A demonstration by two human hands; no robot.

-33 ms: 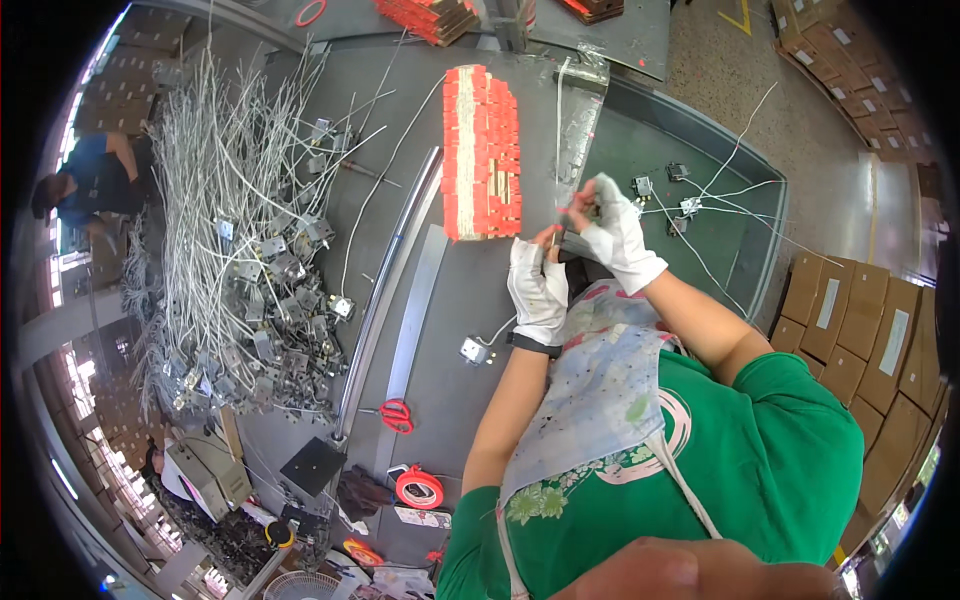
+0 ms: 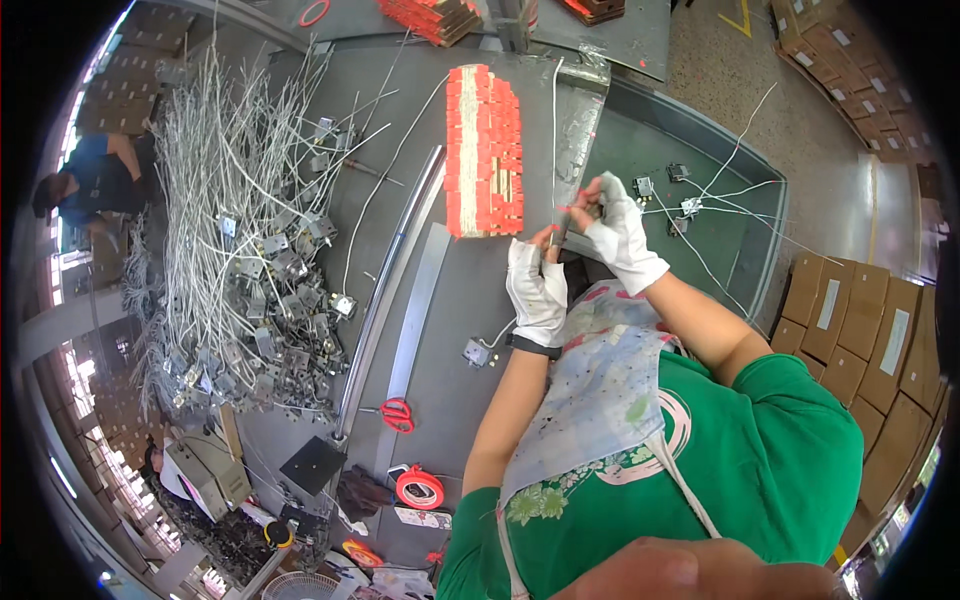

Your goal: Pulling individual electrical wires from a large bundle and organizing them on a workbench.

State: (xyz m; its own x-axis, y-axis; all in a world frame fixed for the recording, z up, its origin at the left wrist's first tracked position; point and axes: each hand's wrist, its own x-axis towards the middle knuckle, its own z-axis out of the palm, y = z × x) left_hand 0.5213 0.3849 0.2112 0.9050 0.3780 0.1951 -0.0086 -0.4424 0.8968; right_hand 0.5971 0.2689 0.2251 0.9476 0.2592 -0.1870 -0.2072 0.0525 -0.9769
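Observation:
Both my hands wear white fingerless gloves and are close together at the table's front edge. My left hand (image 2: pixel 537 290) is pinched at the lower end of a thin white cable (image 2: pixel 556 120) stretched away across the table. Beside its wrist lies a small metal switch-like part (image 2: pixel 477 351), whose short white lead runs under the glove. Just to the right, my right hand (image 2: pixel 620 240) has its fingers curled together near the left fingertips. Whatever is between them is too small and blurred to name. A block of stacked pieces edged with red tape (image 2: pixel 484 150) stands just beyond the left hand.
A large heap of white-cabled metal parts (image 2: pixel 270 290) covers the left, behind a shiny metal rail (image 2: pixel 385 270). Red-handled scissors (image 2: pixel 397 414) and a red tape roll (image 2: pixel 420 489) lie nearer. The green tray (image 2: pixel 730 240) at right holds several cabled parts. Cardboard boxes (image 2: pixel 850 320) stand beyond.
The view has shifted very slightly. My right fingertips have moved a little, while both hands stay in nearly the same place.

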